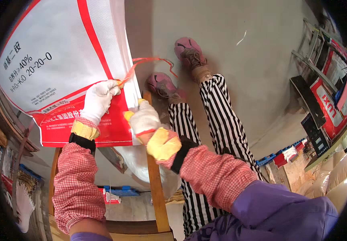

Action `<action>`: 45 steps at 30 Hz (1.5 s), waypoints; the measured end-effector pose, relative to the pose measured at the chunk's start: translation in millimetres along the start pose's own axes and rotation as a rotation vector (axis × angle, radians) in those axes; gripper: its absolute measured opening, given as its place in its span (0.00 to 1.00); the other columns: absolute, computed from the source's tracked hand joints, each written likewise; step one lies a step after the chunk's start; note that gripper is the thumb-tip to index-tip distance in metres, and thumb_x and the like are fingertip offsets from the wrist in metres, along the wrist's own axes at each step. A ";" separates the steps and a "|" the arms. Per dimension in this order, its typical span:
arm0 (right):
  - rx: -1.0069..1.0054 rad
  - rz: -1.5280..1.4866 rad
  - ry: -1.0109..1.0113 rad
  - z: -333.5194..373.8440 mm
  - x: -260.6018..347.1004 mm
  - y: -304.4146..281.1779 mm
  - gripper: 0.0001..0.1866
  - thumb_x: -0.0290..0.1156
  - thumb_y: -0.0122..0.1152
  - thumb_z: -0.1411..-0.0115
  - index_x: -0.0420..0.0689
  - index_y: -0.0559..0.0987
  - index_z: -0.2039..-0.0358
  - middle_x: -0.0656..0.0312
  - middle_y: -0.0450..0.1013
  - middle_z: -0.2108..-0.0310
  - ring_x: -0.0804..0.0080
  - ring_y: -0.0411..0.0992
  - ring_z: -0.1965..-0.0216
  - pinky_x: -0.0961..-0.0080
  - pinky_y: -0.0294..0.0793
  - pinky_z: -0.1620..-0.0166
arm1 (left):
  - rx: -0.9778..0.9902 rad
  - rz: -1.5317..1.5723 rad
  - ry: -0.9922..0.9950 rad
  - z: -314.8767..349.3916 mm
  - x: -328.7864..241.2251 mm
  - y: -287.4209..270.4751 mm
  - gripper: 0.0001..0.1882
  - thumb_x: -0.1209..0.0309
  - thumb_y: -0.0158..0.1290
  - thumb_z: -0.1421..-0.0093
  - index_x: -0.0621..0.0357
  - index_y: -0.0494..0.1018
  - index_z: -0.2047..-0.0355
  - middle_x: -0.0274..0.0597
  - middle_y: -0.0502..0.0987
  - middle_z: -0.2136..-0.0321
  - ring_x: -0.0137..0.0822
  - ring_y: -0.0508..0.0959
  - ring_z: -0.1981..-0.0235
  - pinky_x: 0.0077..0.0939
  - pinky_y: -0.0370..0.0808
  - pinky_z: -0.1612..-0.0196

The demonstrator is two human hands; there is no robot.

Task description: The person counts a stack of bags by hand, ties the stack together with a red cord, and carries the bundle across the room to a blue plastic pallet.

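A large white woven plastic sack (65,48) with red bands and print lies across the left, its red-printed end toward me. My left hand (99,100), in a white glove, is closed in a pinch on an orange-red plastic strip (131,71) at the sack's right side. The strip's loose end trails to the right past the edge. My right hand (145,118), in a white glove with yellow fingertips, is curled closed at the sack's right edge, just below the left hand. Its fingertips seem to grip that edge, though the contact is partly hidden.
A wooden bar (157,188) runs below the sack's near corner. Legs in striped trousers and pink shoes (189,50) rest on the grey floor (261,60). On the right stand a metal frame (312,44) and a red box (326,102). Blue pallets (123,190) lie lower down.
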State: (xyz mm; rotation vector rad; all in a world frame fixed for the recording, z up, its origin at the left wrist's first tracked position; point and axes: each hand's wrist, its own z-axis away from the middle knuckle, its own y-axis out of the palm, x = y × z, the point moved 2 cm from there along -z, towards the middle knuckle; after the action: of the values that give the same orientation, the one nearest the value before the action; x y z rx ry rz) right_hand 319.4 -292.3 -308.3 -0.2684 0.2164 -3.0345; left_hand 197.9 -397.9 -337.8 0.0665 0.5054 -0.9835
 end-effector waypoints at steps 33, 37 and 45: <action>-0.041 0.379 -0.344 -56.1 6.8 -56.3 0.17 0.33 0.55 0.49 0.46 0.76 0.57 0.47 0.70 0.53 0.50 0.73 0.62 0.62 0.74 0.58 | 0.164 -0.170 0.472 20.6 10.0 21.8 0.07 0.86 0.45 0.53 0.61 0.69 0.78 0.39 0.70 0.82 0.37 0.73 0.76 0.25 0.69 0.72; -0.432 0.255 -0.714 -59.9 37.6 -87.8 0.15 0.30 0.57 0.50 0.45 0.76 0.59 0.49 0.72 0.59 0.50 0.73 0.62 0.61 0.74 0.61 | 0.307 0.339 0.249 15.7 21.8 30.7 0.07 0.85 0.46 0.51 0.62 0.71 0.76 0.38 0.70 0.81 0.34 0.72 0.77 0.24 0.68 0.73; 0.329 0.949 -0.648 -40.6 -16.0 -88.1 0.10 0.31 0.52 0.47 0.42 0.79 0.68 0.51 0.76 0.70 0.53 0.76 0.66 0.59 0.76 0.66 | 0.113 0.051 0.093 29.9 7.6 30.1 0.11 0.69 0.52 0.43 0.58 0.76 0.62 0.40 0.77 0.71 0.36 0.77 0.69 0.25 0.74 0.62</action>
State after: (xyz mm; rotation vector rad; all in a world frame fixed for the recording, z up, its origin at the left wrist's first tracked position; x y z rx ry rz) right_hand 321.2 -198.5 -337.5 -0.8095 -0.1667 -1.8865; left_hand 237.1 -395.3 -319.9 0.2260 0.5304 -0.9611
